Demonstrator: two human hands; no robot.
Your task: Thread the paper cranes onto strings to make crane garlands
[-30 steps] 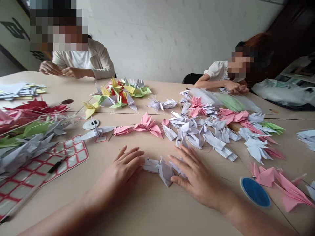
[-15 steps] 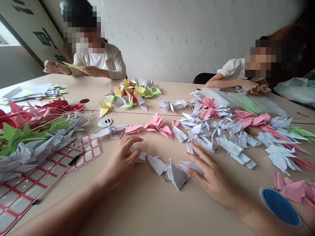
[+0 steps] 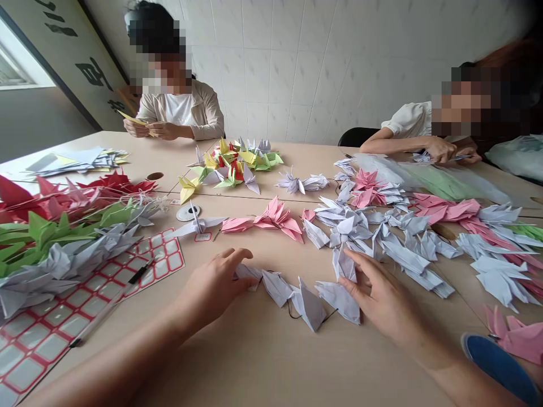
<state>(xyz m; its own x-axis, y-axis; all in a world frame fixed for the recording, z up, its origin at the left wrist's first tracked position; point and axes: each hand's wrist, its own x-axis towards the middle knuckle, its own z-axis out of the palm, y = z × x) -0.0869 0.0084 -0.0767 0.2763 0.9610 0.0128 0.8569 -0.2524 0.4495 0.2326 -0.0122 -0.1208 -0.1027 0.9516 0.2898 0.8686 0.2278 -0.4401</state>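
A short string of white folded paper cranes lies on the table between my hands, with dark thread showing between the pieces. At its left end, my left hand curls its thumb and fingers around a white paper crane; part of that crane is hidden by the hand. Toward the right, my right hand has thumb and forefinger at the sides of another white paper crane, which it grips upright. A further white crane lies just below the right thumb.
Bundles of white cranes and pink cranes lie beyond my hands. Red-bordered label sheets, a pen and green cranes are at left. A blue round lid sits near my right forearm. Two people work opposite.
My right thumb and forefinger have closed in on the white crane, which now stands more upright. My left hand stays at its crane. The whole view has shifted slightly.
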